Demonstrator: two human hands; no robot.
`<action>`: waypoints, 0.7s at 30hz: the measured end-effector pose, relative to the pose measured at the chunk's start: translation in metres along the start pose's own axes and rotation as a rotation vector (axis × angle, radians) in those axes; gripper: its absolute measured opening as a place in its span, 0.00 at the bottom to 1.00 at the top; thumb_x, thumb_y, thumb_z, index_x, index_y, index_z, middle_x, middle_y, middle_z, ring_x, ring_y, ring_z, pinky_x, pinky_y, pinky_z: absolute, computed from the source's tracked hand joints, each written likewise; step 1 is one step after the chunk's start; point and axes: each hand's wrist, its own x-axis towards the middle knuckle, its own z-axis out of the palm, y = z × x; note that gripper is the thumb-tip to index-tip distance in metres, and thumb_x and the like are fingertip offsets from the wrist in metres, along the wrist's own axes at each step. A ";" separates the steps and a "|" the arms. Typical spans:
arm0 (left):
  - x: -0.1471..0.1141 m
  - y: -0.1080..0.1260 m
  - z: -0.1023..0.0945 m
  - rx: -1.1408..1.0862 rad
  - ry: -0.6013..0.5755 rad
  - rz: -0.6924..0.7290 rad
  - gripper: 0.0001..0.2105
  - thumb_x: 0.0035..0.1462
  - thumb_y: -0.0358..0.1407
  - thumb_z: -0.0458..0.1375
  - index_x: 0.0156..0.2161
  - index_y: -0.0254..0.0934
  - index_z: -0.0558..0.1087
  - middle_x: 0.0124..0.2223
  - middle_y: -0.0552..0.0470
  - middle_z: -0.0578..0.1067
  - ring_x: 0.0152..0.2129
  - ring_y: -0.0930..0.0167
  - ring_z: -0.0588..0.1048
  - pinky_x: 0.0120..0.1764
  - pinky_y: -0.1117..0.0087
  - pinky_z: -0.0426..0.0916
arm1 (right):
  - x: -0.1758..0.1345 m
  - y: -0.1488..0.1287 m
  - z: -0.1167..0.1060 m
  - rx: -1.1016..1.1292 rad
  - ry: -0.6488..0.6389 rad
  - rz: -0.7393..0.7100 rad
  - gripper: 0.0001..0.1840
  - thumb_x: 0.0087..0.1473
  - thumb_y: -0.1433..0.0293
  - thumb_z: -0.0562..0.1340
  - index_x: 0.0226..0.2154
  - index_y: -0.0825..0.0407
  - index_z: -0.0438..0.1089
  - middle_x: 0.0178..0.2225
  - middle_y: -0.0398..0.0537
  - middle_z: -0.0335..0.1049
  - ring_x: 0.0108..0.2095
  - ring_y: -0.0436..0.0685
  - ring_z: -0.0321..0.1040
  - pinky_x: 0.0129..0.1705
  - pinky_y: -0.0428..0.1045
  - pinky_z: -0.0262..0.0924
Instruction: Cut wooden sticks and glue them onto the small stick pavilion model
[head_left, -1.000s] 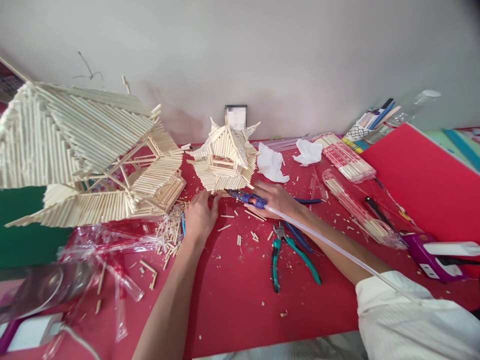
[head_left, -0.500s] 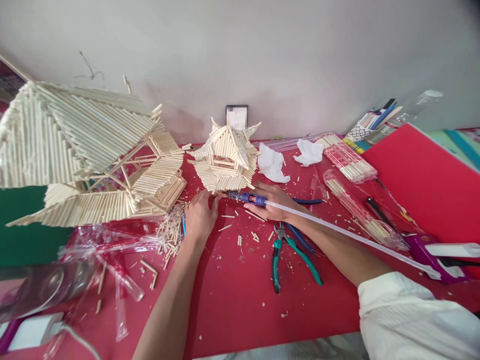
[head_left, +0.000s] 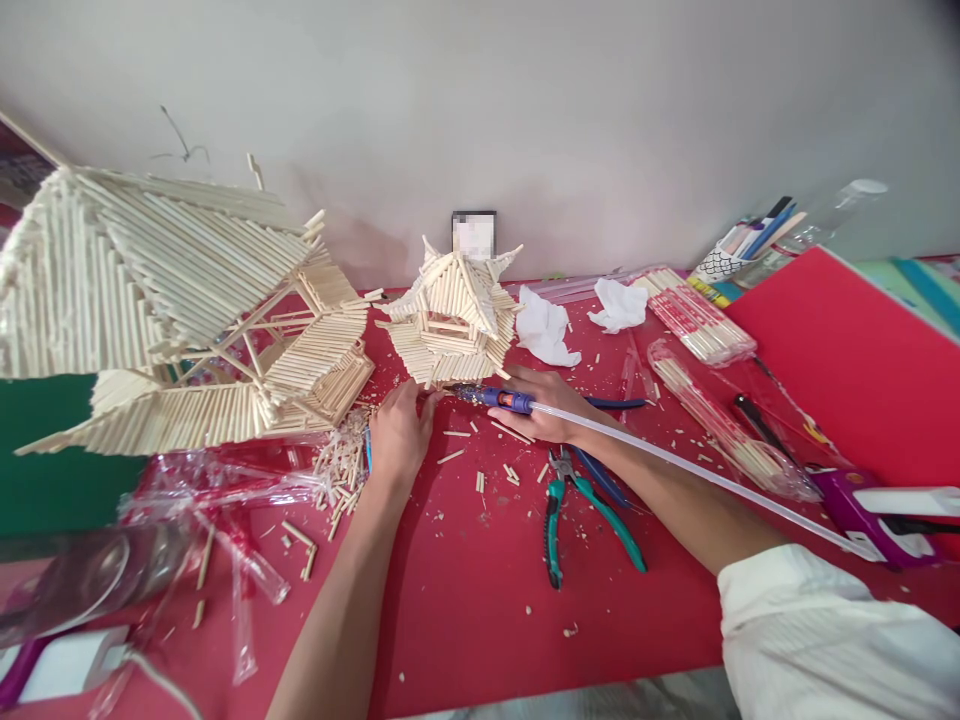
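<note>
My right hand is closed around a blue hot glue gun. From its back end a long translucent glue stick runs to the lower right. The gun's nozzle points left, toward the fingertips of my left hand. Those fingers are closed together just in front of a small pavilion model built of wooden sticks; what they pinch is hidden or too small to name. Between my forearms, several short cut stick pieces lie near green-handled pliers, whose handles are spread.
A larger stick-built pavilion stands at left, beside plastic wrappers and a clear bottle. Packs of sticks, crumpled tissues, a pen cup and a purple power strip sit around the red tabletop.
Almost nothing differs. Both hands and the glue gun keep their places, and the whole view has shifted by only a few pixels.
</note>
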 end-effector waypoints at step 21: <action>0.000 0.001 -0.002 -0.004 -0.004 -0.019 0.10 0.66 0.41 0.54 0.41 0.37 0.74 0.40 0.44 0.80 0.37 0.62 0.78 0.39 0.67 0.67 | 0.000 0.001 -0.004 0.025 0.004 -0.032 0.14 0.65 0.60 0.58 0.33 0.51 0.70 0.33 0.51 0.73 0.36 0.58 0.71 0.36 0.50 0.64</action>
